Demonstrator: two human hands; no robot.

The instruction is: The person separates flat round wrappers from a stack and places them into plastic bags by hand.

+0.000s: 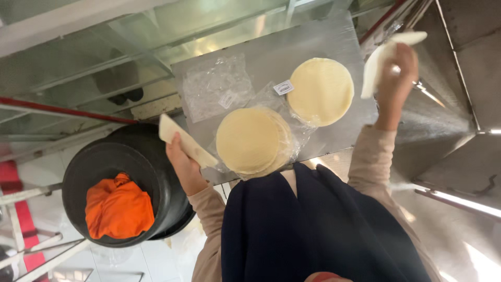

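Left hand [182, 164] is clenched around a pale flat folded wrapper piece [185, 141], long axis running from far-left to near-right, its near end almost touching the plastic of the nearer stack. Right hand [395, 86] is raised on the far right, fingers closed on a second pale wrapper sheet [383, 60] that hangs bent over the fingertips, well above the metal counter [334, 36]. Between the hands, on the counter: near stack of round pale-yellow wrappers [253, 141], sitting in an opened clear plastic bag [300, 130], just right of the left hand; the left hand is clearly the nearer one to it. Second round stack [321, 91] lies farther and to the right, closer to the right hand but below it, not touched. An empty crinkled clear bag [216, 86] lies far-left on the counter. Left of the counter, lower down, a black round bin [141, 151] holds an orange cloth [119, 206]. Dark apron front [313, 230] fills the near bottom.
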